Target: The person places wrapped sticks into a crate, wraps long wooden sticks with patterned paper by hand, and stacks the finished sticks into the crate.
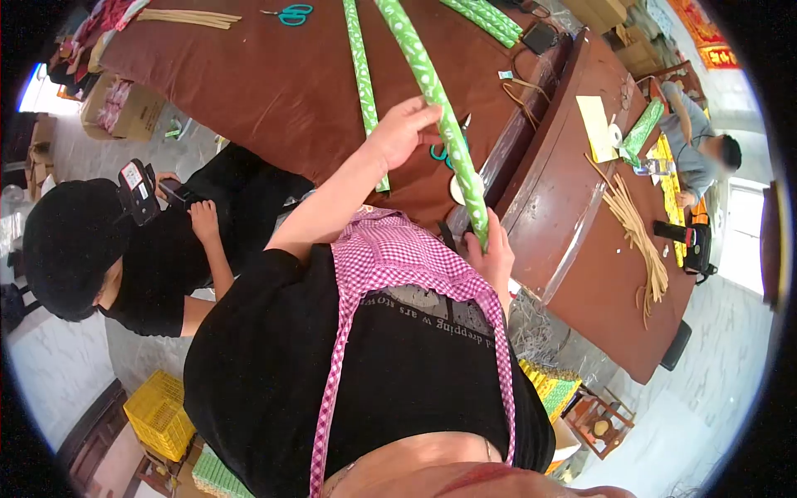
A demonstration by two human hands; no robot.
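Note:
A long green tube with a white printed pattern point(433, 91) slants across the front of me, above the brown-covered table. Partway along it, my left hand point(405, 131) is closed with its fingers against the tube's side. My right hand point(496, 256) is closed around the near end, close to my apron. Another slim green printed tube point(359, 62) lies on the table to the left. Teal-handled scissors point(438, 153) rest partly hidden beneath the held tube. A pale round object point(456, 192), perhaps a tape roll, is partly covered by it too.
A second pair of teal scissors point(295, 14) and tan strips point(191, 17) lie at the far left. More green tubes point(481, 21) lie at the back. To my left a person in black point(158, 241) holds a device; another person point(697, 141) works at the right table point(598, 274).

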